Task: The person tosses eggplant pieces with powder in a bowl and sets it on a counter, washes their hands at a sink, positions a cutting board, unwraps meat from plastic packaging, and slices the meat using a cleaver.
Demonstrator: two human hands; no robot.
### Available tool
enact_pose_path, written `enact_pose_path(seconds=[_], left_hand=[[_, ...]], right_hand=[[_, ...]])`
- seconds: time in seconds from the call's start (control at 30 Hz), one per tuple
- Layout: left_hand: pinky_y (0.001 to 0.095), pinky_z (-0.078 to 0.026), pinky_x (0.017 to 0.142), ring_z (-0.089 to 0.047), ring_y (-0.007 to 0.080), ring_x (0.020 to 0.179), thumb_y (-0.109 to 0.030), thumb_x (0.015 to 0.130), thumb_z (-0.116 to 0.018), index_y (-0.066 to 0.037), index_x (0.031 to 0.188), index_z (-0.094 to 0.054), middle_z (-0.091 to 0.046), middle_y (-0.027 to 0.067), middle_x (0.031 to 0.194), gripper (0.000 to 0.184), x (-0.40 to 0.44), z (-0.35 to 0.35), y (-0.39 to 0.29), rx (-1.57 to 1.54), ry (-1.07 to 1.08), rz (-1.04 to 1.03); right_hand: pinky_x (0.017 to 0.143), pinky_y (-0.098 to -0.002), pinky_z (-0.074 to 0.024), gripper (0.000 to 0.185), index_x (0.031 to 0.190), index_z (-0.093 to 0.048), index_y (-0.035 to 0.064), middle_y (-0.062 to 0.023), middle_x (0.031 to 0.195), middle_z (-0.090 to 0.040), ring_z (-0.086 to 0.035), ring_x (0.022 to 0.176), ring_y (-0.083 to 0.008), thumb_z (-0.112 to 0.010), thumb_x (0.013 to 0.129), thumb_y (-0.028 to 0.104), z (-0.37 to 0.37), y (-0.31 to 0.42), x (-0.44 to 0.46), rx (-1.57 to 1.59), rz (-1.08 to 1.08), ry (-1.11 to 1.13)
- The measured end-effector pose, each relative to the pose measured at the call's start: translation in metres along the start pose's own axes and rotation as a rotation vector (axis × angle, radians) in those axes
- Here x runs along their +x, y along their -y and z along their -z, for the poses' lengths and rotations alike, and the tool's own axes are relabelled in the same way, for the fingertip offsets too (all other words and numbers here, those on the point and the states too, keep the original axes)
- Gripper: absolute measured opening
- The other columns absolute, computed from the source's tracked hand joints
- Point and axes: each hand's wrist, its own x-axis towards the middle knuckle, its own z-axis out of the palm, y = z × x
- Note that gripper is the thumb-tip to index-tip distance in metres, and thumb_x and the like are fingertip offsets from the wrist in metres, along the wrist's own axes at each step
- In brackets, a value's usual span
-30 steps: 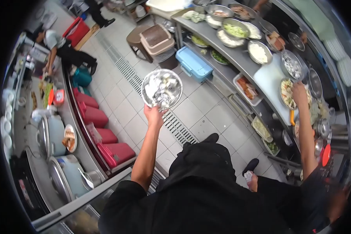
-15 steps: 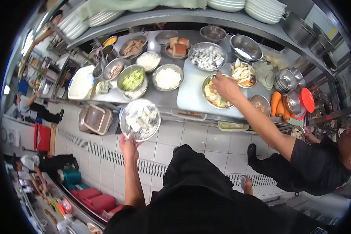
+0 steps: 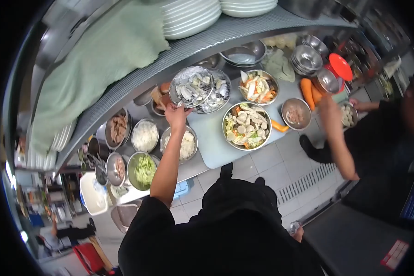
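Note:
My left hand [image 3: 177, 116] grips the near rim of a metal bowl [image 3: 192, 86] of white-dusted, greyish pieces. This bowl is lifted over the back of the table and partly covers a second metal bowl [image 3: 218, 96] with similar floury contents. Low at my right side, my right hand [image 3: 298, 233] is closed around something pale and shiny that I cannot make out. In front of me, on a pale cutting board [image 3: 211, 147], stands a bowl [image 3: 247, 125] of mixed vegetables topped with pale round slices. Behind it is another bowl [image 3: 258, 87] of cut vegetables.
Bowls of rice-like white food [image 3: 145, 135], shredded greens [image 3: 141, 170] and meat [image 3: 117, 129] line the left. A shelf [image 3: 188, 48] with plates and a green cloth [image 3: 96, 69] overhangs the table. At right a co-worker's arm [image 3: 333, 133] reaches beside carrots [image 3: 307, 93].
My left hand has carried its bowl from beside the table's front edge up over the back bowls. The co-worker's hand has left the mixed-vegetable bowl, where pale slices now lie. My view has turned.

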Motion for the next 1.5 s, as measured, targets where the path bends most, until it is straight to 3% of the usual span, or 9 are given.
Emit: enact_pose_path(seconds=[0.13, 0.2, 0.43, 0.5, 0.67, 1.07, 1.17, 1.3, 1.5], left_hand=[[0.0398, -0.062, 0.057, -0.067, 0.0311, 0.063, 0.007, 0.087, -0.053, 0.003, 0.086, -0.039, -0.063, 0.0229, 0.081, 0.014, -0.008, -0.004, 0.015, 0.078, 0.0, 0.153], [0.0368, -0.058, 0.048, -0.066, 0.0291, 0.055, 0.003, 0.088, -0.051, 0.005, 0.092, -0.041, -0.064, 0.0215, 0.075, 0.01, -0.003, 0.011, 0.029, 0.203, 0.045, 0.092], [0.0245, -0.046, 0.054, -0.053, 0.0097, 0.052, -0.008, 0.095, -0.054, -0.002, 0.085, -0.05, -0.058, 0.0043, 0.064, 0.011, -0.125, -0.048, 0.02, 0.442, 0.293, -0.424], [0.0244, -0.047, 0.054, -0.055, 0.0102, 0.054, -0.006, 0.094, -0.056, -0.001, 0.086, -0.051, -0.059, 0.0045, 0.065, 0.01, -0.204, -0.096, 0.017, 0.433, 0.517, -0.422], [0.0265, -0.048, 0.054, -0.059, 0.013, 0.056, -0.004, 0.088, -0.061, 0.0, 0.089, -0.054, -0.059, 0.0074, 0.067, 0.008, -0.367, -0.191, 0.037, 0.48, 0.975, -0.664], [0.0462, -0.052, 0.073, -0.066, 0.0379, 0.083, -0.02, 0.072, -0.071, -0.007, 0.122, -0.049, -0.069, 0.0179, 0.086, 0.057, -0.463, -0.21, 0.184, 1.787, 1.115, -0.183], [0.0457, -0.053, 0.072, -0.067, 0.0378, 0.081, -0.023, 0.068, -0.072, -0.002, 0.118, -0.058, -0.069, 0.0195, 0.084, 0.056, -0.472, -0.164, 0.262, 1.756, 1.159, -0.182], [0.0454, -0.053, 0.071, -0.068, 0.0375, 0.079, -0.024, 0.068, -0.072, -0.001, 0.113, -0.061, -0.069, 0.0191, 0.082, 0.051, -0.495, -0.368, 0.29, 1.923, 1.417, -0.109], [0.045, -0.054, 0.069, -0.068, 0.0371, 0.077, -0.024, 0.068, -0.072, 0.0, 0.105, -0.066, -0.069, 0.0184, 0.079, 0.045, -0.56, -0.993, 0.058, 2.024, 2.171, -1.121]], right_hand=[[0.08, -0.033, -0.0515, 0.024, 0.095, -0.063, 0.004, -0.0045, 0.088, -0.065, -0.063, 0.086, -0.0195, -0.051, 0.096, 0.025, 0.027, -0.072, -0.068, 0.129, 0.085, 0.09], [0.073, -0.0325, -0.0515, 0.023, 0.091, -0.062, 0.0073, -0.0033, 0.084, -0.064, -0.063, 0.08, -0.0187, -0.051, 0.096, 0.027, 0.073, -0.136, -0.028, 0.373, 0.154, 0.519], [0.078, -0.0379, -0.0517, 0.029, 0.107, -0.06, 0.007, -0.0058, 0.098, -0.064, -0.062, 0.091, -0.0226, -0.044, 0.1, 0.03, 0.123, -0.175, -0.018, 0.315, 0.272, 0.128], [0.093, -0.0418, -0.051, 0.04, 0.123, -0.056, 0.0021, -0.0105, 0.119, -0.064, -0.061, 0.108, -0.0263, -0.039, 0.101, 0.031, 0.125, -0.137, -0.019, 0.616, 0.217, 0.015], [0.084, -0.0388, -0.0559, 0.03, 0.116, -0.062, 0.0014, -0.0116, 0.107, -0.068, -0.066, 0.094, -0.0245, -0.059, 0.091, 0.018, 0.159, 0.027, 0.054, 0.548, 0.167, -0.257], [0.078, -0.0345, -0.0585, 0.022, 0.107, -0.064, -0.006, -0.0141, 0.098, -0.068, -0.069, 0.087, -0.0253, -0.057, 0.091, 0.008, 0.17, 0.498, 0.184, 0.525, 0.542, 0.209], [0.078, -0.0352, -0.0589, 0.021, 0.107, -0.063, -0.0066, -0.0153, 0.098, -0.068, -0.069, 0.087, -0.026, -0.056, 0.091, 0.006, 0.166, 0.622, 0.234, 0.51, 0.593, 0.316], [0.078, -0.0342, -0.059, 0.021, 0.106, -0.064, -0.0068, -0.0158, 0.098, -0.069, -0.069, 0.087, -0.025, -0.055, 0.091, 0.005, 0.17, 0.766, 0.286, 0.448, 0.658, 0.326], [0.078, -0.034, -0.0585, 0.022, 0.107, -0.065, -0.0054, -0.0145, 0.099, -0.069, -0.069, 0.087, -0.0252, -0.054, 0.091, 0.006, 0.222, 0.88, 0.387, 0.338, 0.633, 0.263]])
